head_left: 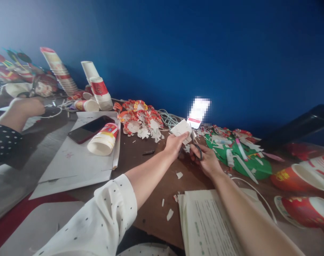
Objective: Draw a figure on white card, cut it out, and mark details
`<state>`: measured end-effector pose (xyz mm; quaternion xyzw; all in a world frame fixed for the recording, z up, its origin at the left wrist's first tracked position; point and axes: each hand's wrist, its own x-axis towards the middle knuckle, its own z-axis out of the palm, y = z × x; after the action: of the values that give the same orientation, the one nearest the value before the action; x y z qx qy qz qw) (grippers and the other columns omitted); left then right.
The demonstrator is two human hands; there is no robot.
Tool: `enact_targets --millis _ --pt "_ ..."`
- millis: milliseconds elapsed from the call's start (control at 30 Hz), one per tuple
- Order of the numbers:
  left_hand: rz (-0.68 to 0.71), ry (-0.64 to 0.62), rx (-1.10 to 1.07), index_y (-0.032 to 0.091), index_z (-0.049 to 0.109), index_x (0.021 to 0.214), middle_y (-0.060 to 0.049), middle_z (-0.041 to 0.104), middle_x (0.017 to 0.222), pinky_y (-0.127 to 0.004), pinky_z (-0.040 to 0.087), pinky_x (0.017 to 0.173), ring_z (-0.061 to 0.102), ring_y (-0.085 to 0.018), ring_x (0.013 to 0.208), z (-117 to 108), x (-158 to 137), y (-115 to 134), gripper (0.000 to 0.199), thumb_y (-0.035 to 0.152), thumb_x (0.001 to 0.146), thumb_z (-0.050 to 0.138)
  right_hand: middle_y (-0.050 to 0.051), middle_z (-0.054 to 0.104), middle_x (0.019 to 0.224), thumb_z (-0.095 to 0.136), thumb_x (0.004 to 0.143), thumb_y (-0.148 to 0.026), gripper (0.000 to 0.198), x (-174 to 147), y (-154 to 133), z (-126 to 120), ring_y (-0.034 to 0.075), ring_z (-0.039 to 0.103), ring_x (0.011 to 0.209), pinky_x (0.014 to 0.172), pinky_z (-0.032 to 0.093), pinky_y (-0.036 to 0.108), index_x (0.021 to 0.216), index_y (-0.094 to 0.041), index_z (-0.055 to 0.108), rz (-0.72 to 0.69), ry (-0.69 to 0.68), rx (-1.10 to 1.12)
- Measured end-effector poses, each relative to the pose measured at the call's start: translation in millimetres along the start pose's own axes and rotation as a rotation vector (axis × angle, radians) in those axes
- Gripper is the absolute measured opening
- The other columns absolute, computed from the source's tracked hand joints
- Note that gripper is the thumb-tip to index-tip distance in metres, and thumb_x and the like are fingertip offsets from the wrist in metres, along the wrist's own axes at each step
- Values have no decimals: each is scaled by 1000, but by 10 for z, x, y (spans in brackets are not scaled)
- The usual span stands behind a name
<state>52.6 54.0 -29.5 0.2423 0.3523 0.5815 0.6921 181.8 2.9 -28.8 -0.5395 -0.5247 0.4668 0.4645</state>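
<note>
Near the middle of the table, my left hand point(175, 144) pinches a white piece of paper point(181, 131), its thumb lying on top. My right hand point(206, 160) has its fingers through the dark handles of a pair of scissors point(198, 151). The scissor blades meet the paper's right edge; whether they are apart there is too small to tell. Small white scraps lie below the hands, among them a paper scrap point(179, 175). A pile of red-and-white cut paper pieces point(142, 119) sits beyond my left hand.
At left, a phone point(91, 128) and nested paper cups point(103, 139) lie on a white board point(71, 160). Cup stacks point(62, 73) stand behind. A green sheet point(260, 169) with scraps and paper bowls point(300, 177) are at right. Another person's hand point(27, 108) works at far left.
</note>
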Motion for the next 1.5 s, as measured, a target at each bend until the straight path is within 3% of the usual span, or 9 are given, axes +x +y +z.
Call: enact_targets --millis 600,833,1000,1233,1500 --pt "-8 -10 -15 11 74 84 -7 73 73 -32 53 61 66 -19 61 -4 5 87 31 23 59 87 -1 54 53 78 73 -68 54 -26 -73 -19 9 40 47 43 27 25 59 -19 60 -32 17 -80" --pt "4 -9 -3 12 75 84 -9 75 76 -32 53 65 67 -20 64 -16 42 67 29 23 60 86 -1 53 52 78 72 -68 51 -45 -110 2 10 40 47 44 27 26 64 -19 65 -25 21 -91" --pt "0 12 13 11 76 87 -11 77 80 -33 55 66 70 -22 69 -18 38 71 28 22 63 83 0 55 56 79 71 -67 50 -37 -88 -5 11 42 49 44 29 26 74 -18 72 -25 44 -98" --pt "-11 20 17 12 75 88 -10 76 80 -35 55 68 69 -22 66 -27 49 61 36 27 58 88 -1 56 58 78 72 -67 62 -28 -71 -8 11 43 50 45 31 26 104 -15 81 -29 52 -117" --pt "16 35 12 11 74 86 -10 75 78 -35 56 78 71 -22 73 -27 45 82 31 26 62 87 -1 56 57 77 71 -67 66 -43 -110 12 12 45 50 47 35 27 110 -14 81 -16 32 -143"
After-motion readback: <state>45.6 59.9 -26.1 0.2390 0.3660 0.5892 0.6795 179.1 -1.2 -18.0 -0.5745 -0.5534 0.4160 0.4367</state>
